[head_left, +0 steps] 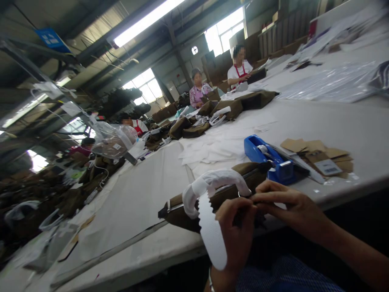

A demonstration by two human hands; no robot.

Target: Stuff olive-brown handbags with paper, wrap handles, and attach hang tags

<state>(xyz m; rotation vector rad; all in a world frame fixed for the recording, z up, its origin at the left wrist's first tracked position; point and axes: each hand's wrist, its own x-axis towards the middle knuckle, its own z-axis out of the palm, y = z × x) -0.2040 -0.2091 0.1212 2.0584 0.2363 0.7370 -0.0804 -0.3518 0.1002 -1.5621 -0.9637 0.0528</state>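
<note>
A brown zippered bag [179, 217] lies at the table's near edge, its handle [215, 178] wrapped in white material. From that handle a white strip with a wavy edge [212, 235] hangs down in front of my left hand [237, 227]. My left hand is closed, pinching the bag's near side just below a small metal ring. Close against it, my right hand [288, 205] pinches the same spot between thumb and fingers. The exact bit between the fingertips is dark and mostly hidden. Just behind the bag's right end stands a blue tape dispenser [261, 154].
Brown cardboard tags [328, 156] lie right of the dispenser beside a long serrated blade-like piece. White sheets [212, 150] spread behind the bag. Farther back are a pile of brown bags [194, 125], clear plastic [331, 83] and several people at the table.
</note>
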